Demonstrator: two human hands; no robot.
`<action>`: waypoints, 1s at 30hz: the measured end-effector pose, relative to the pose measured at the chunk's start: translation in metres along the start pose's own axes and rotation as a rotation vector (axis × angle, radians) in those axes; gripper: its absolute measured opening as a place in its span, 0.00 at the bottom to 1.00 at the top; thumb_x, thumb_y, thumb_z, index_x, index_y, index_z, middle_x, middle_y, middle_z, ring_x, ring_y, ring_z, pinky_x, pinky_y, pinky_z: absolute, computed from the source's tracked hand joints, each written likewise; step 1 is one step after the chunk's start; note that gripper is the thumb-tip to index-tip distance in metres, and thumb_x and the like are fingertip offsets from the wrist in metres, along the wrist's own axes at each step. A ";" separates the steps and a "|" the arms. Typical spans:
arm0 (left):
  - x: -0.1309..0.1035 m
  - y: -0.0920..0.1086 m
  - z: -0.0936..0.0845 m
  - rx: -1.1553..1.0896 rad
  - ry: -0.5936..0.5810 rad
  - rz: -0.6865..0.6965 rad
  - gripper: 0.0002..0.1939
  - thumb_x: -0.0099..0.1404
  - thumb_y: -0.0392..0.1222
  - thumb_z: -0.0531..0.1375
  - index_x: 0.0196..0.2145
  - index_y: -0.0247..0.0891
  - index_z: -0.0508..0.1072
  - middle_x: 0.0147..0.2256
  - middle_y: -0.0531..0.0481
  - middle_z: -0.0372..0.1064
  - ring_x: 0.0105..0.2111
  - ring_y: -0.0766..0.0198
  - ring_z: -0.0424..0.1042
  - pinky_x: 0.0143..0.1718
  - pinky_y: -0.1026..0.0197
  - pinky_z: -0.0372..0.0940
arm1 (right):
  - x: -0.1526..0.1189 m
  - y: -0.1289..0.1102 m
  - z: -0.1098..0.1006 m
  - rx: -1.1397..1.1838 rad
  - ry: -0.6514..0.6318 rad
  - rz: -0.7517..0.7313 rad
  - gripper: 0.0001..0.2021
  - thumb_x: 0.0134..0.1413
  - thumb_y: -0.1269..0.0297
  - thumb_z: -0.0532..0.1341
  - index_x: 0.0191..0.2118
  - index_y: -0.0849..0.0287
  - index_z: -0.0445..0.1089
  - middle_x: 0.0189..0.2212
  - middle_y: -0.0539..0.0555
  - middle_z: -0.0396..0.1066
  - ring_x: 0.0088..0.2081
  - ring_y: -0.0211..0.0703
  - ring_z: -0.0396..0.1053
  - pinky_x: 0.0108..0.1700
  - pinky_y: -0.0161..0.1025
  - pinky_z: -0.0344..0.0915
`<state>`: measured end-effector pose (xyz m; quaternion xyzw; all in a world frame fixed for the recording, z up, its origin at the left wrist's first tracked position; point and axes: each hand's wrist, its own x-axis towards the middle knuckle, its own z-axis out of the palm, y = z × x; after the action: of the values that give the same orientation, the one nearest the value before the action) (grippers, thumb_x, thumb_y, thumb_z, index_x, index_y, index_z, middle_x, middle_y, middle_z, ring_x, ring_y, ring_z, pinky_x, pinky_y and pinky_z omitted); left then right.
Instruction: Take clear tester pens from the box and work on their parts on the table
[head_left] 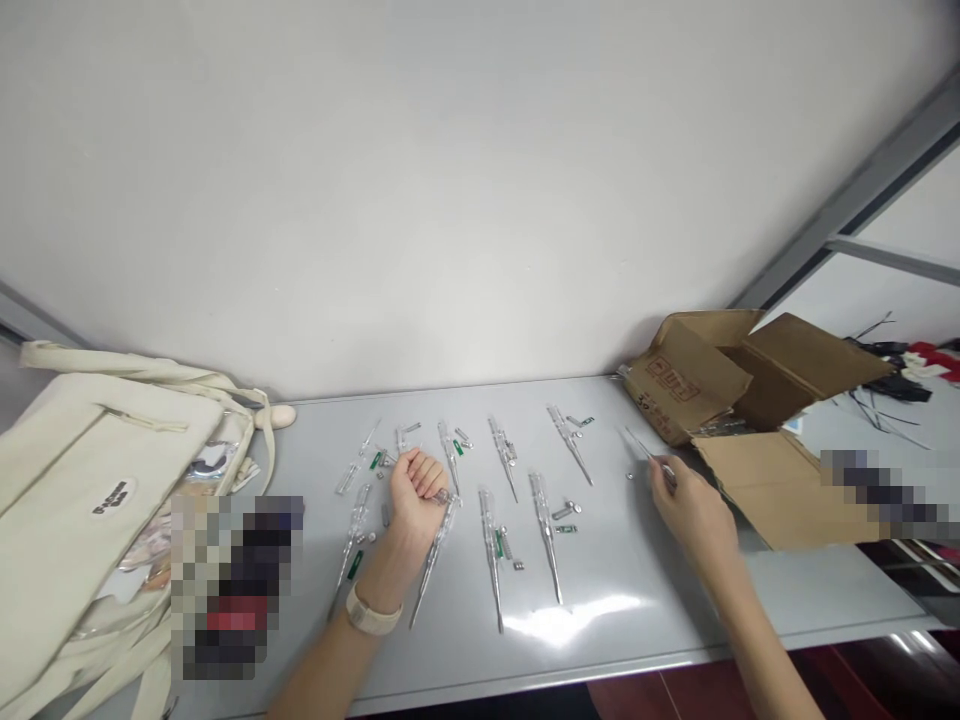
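Observation:
My left hand (420,490) is closed in a fist over the left half of the table; whether anything is inside is hidden. Beneath it lies a clear-handled screwdriver-style tester (427,575). My right hand (694,515) is closed around a similar tester (641,443), its thin metal blade pointing up and left, most of its handle covered by the fingers. Several more transparent testers (547,535) lie in two rough rows. Beside them are small green circuit strips (566,529), clear tube-like pieces (562,514) and little silver parts (518,566).
An opened cardboard box (660,400) with flaps spread stands at the right, clear items inside. On the left a cream bag (67,490) covers the table's end, a pixelated patch next to it. The grey table (600,590) meets a white wall (480,200) behind.

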<state>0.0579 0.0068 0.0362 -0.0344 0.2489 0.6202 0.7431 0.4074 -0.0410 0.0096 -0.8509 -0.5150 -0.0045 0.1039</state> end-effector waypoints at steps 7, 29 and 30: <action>0.001 0.000 -0.001 0.005 0.000 -0.019 0.23 0.64 0.32 0.51 0.18 0.41 0.40 0.13 0.62 0.35 0.10 0.75 0.40 0.12 0.68 0.39 | 0.035 0.014 0.024 -0.059 0.143 -0.123 0.20 0.65 0.57 0.49 0.53 0.60 0.71 0.37 0.61 0.68 0.38 0.51 0.69 0.37 0.41 0.63; -0.006 -0.008 0.011 -0.137 0.010 -0.158 0.23 0.69 0.33 0.49 0.18 0.41 0.44 0.13 0.61 0.40 0.10 0.76 0.44 0.12 0.70 0.42 | -0.014 0.022 0.030 0.456 0.209 -0.495 0.15 0.64 0.53 0.50 0.38 0.56 0.69 0.36 0.57 0.70 0.40 0.49 0.70 0.45 0.46 0.66; -0.006 -0.009 0.012 -0.137 -0.007 -0.166 0.23 0.69 0.33 0.49 0.18 0.41 0.45 0.13 0.61 0.40 0.11 0.76 0.45 0.13 0.70 0.43 | -0.018 0.022 0.029 0.472 0.197 -0.491 0.15 0.64 0.53 0.51 0.38 0.56 0.69 0.36 0.57 0.70 0.40 0.49 0.70 0.45 0.46 0.66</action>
<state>0.0699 0.0038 0.0469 -0.1035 0.1994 0.5721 0.7888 0.4155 -0.0614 -0.0249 -0.6497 -0.6786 0.0076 0.3427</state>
